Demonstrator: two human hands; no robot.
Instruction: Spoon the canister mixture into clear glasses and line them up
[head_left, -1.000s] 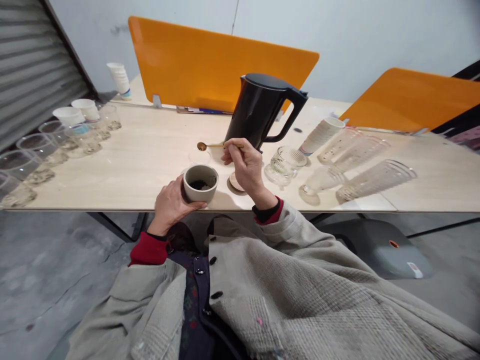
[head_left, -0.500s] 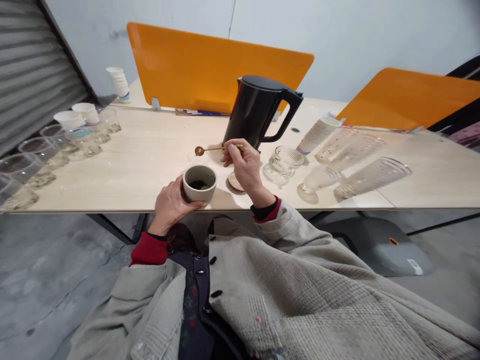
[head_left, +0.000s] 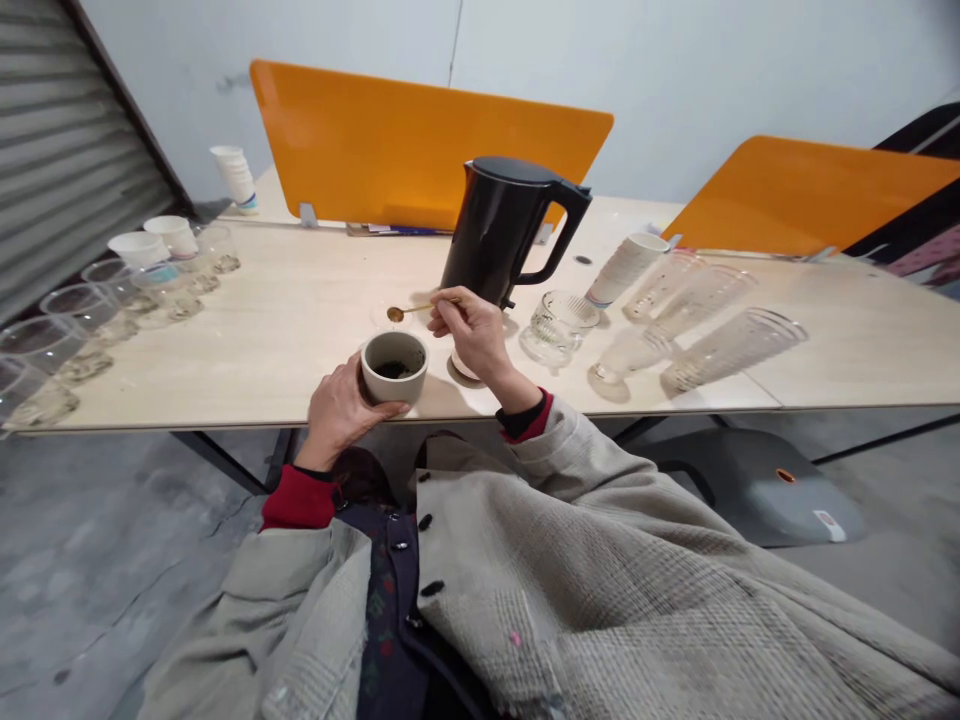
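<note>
Head camera: a white label marks the grey seat under the table to your right, its print too small to read, as is the blue print on the stacked paper cups beyond your right hand. Your left hand curls around the near left side of a pale cup with dark contents, close to the table's front edge. Your right hand, thumb and fingers drawn together, pinches the handle of a gold-coloured spoon, its tip pointing left beyond the cup's far rim. A round lid lies just right of the cup, partly hidden by your right hand. Beyond that hand stands a black kettle, with a ribbed glass dish and tall glasses to its right. More glasses line the left side of the pale wood-look table. Two orange panels rise along the back, before a pale wall; a ribbed grey shutter fills the far left, above a stained grey floor.
</note>
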